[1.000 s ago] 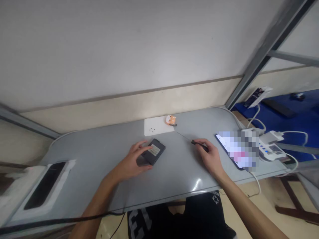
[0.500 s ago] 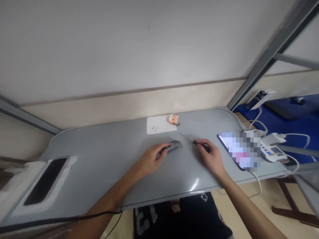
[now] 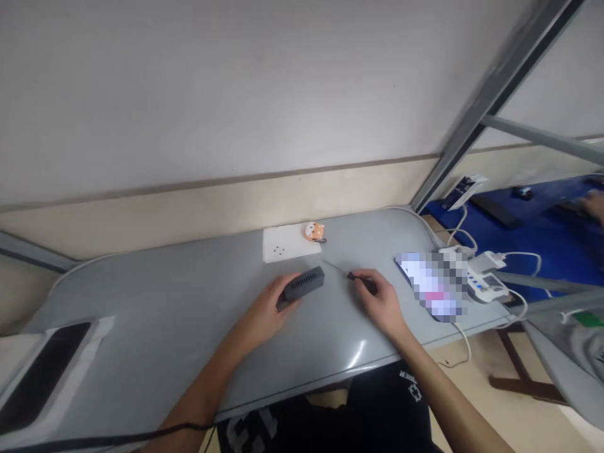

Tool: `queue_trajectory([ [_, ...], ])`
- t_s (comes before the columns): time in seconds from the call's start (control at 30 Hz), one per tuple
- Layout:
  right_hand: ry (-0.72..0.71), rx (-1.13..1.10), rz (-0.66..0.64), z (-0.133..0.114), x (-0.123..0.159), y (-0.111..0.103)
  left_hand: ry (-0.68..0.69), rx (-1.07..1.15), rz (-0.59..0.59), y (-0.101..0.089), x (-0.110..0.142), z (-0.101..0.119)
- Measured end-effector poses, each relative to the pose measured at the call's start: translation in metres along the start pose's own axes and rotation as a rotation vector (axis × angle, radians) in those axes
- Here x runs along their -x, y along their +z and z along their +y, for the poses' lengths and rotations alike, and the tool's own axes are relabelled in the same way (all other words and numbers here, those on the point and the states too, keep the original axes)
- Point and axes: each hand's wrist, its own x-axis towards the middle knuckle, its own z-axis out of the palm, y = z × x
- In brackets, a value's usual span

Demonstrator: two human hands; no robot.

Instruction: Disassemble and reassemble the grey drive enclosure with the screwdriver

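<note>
My left hand (image 3: 274, 302) is closed around one end of a dark grey box-shaped device (image 3: 304, 285) with a row of vent slots along its side. In my right hand (image 3: 380, 302) is a screwdriver (image 3: 361, 281), gripped by its dark handle. The thin shaft points up and left, its tip apart from the device. Beyond both hands lies a white paper sheet (image 3: 290, 247) bearing several small dark pieces (image 3: 279, 250), too small to make out surely. An orange and white animal-shaped case (image 3: 314, 231) with a dark loop sits on the sheet's right end.
A lit phone (image 3: 422, 283), partly blurred out, lies right of my right hand. Past it stands a white power strip (image 3: 486, 286) with cables. At the left is a black flat device (image 3: 44, 377) on white material. Another person's hand (image 3: 594, 204) shows over the blue table (image 3: 542, 242).
My left hand has turned the grey device so its vented side faces differently. My view has shifted slightly right, and another person's hand has appeared at the right edge.
</note>
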Motion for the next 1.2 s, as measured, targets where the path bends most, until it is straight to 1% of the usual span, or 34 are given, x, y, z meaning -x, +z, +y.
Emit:
queue_trajectory([
  [0.13, 0.009, -0.009, 0.016, 0.0, 0.001, 0.0, -0.079, 0.001, 0.058, 0.001, -0.002, -0.008],
  [0.2, 0.005, -0.013, 0.011, 0.001, 0.002, -0.001, -0.091, -0.013, 0.107, 0.0, -0.005, -0.013],
  [0.33, -0.048, 0.022, -0.022, 0.0, 0.004, -0.002, -0.011, -0.149, 0.194, -0.004, -0.01, -0.021],
  [0.43, -0.104, 0.092, -0.056, -0.002, 0.007, -0.001, 0.04, -0.202, 0.195, -0.003, -0.012, -0.023],
  [0.53, -0.166, 0.186, -0.108, -0.004, 0.012, 0.001, 0.051, -0.219, 0.203, -0.001, -0.013, -0.023],
  [0.67, -0.24, 0.406, -0.193, -0.006, 0.018, 0.006, 0.034, -0.215, 0.172, 0.001, -0.013, -0.023],
  [0.8, -0.313, 0.617, -0.27, -0.01, 0.022, 0.011, 0.023, -0.199, 0.142, -0.002, -0.01, -0.017],
  [0.87, -0.306, 0.669, -0.259, -0.014, 0.025, 0.014, 0.025, -0.18, 0.085, -0.005, -0.007, -0.014],
  [0.97, -0.202, 0.725, -0.173, -0.021, 0.034, 0.022, 0.026, -0.17, 0.015, -0.008, -0.004, -0.013],
  [1.03, -0.15, 0.726, -0.143, -0.025, 0.044, 0.028, 0.029, -0.163, 0.02, -0.009, -0.003, -0.015],
  [1.13, -0.149, 0.708, -0.156, -0.027, 0.059, 0.034, 0.053, -0.145, 0.046, -0.008, -0.003, -0.019],
  [1.2, -0.151, 0.678, -0.142, -0.026, 0.066, 0.035, 0.062, -0.14, 0.055, -0.008, -0.003, -0.021],
])
